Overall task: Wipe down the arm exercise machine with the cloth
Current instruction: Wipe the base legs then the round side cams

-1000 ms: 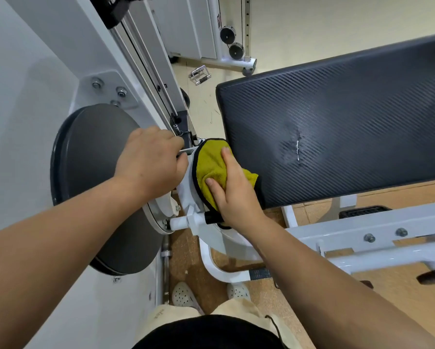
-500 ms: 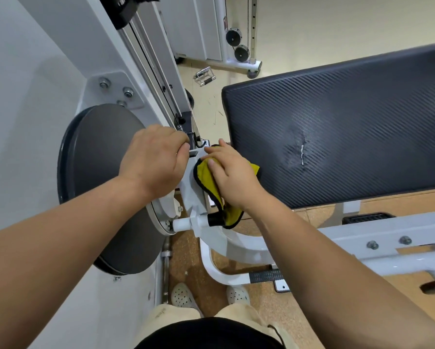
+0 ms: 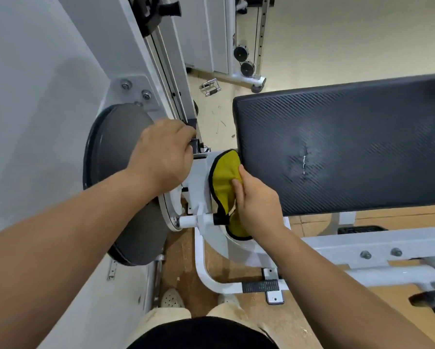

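Note:
The arm exercise machine has a white frame [image 3: 198,172], a grey round disc [image 3: 118,152] at left and a black textured arm pad [image 3: 350,147] at right. A yellow cloth with black trim [image 3: 224,180] lies pressed flat against the white curved plate beside the pad. My right hand [image 3: 256,205] holds the cloth there, fingers on its lower right part. My left hand [image 3: 163,152] is closed over the top edge of the white frame near the disc; what its fingers grip is hidden.
A white bar with a black grip [image 3: 204,220] sticks out below the cloth. The white base tube [image 3: 226,285] curves over the wooden floor. My shoes [image 3: 171,298] stand below. A metal handle [image 3: 210,87] lies on the floor further off, near another white machine [image 3: 246,59].
My right hand has slid the cloth down the white plate, so more yellow shows above the fingers. The left hand stays on the frame.

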